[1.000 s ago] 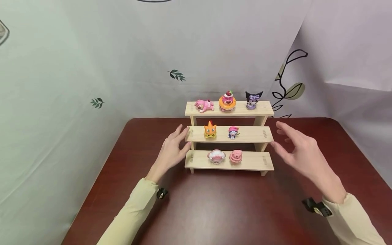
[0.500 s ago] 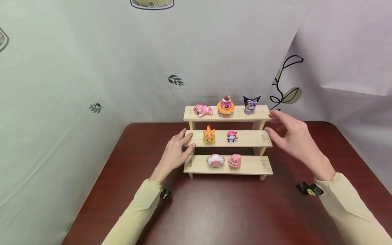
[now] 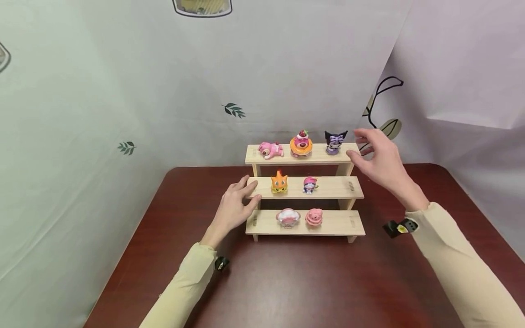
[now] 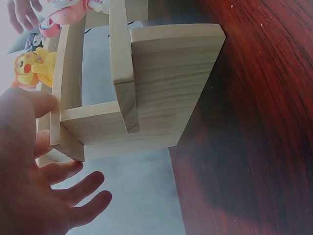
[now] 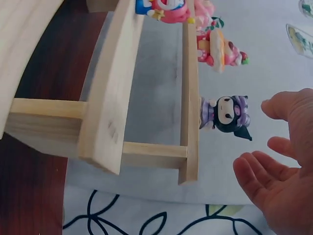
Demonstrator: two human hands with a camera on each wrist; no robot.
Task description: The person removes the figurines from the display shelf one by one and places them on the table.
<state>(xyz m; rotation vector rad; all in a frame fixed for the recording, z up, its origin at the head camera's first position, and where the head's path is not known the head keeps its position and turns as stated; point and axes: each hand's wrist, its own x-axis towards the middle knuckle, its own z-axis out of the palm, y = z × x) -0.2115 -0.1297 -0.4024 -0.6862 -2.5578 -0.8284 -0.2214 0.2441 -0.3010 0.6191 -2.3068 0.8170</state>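
Note:
A three-tier light wooden display stand (image 3: 336, 223) bears several small figurines. At the left end of its middle tier, my left hand (image 3: 233, 205) holds the board, thumb by the front edge and fingers at the end. The left wrist view shows that hand (image 4: 34, 181) around the board's end, other fingers spread. My right hand (image 3: 379, 159) hovers beside the top tier's right end, thumb and fingers apart, nothing between them. Closest to it stands a black and purple figurine with pointed ears (image 3: 334, 143); in the right wrist view a gap separates this figurine (image 5: 226, 115) from the fingertips.
A pink lying bear figurine (image 3: 270, 149) and a bear in an orange ring (image 3: 301, 145) share the top tier. Below are an orange figurine (image 3: 279, 183), a pink-hatted one (image 3: 309, 185), a white-and-pink one (image 3: 288, 217) and a pink one (image 3: 314, 217). The table (image 3: 279, 282) is dark red.
My right hand has moved up and left, from beside the middle tier to the top tier. My left hand has come onto the middle tier's left end. The view has tilted slightly.

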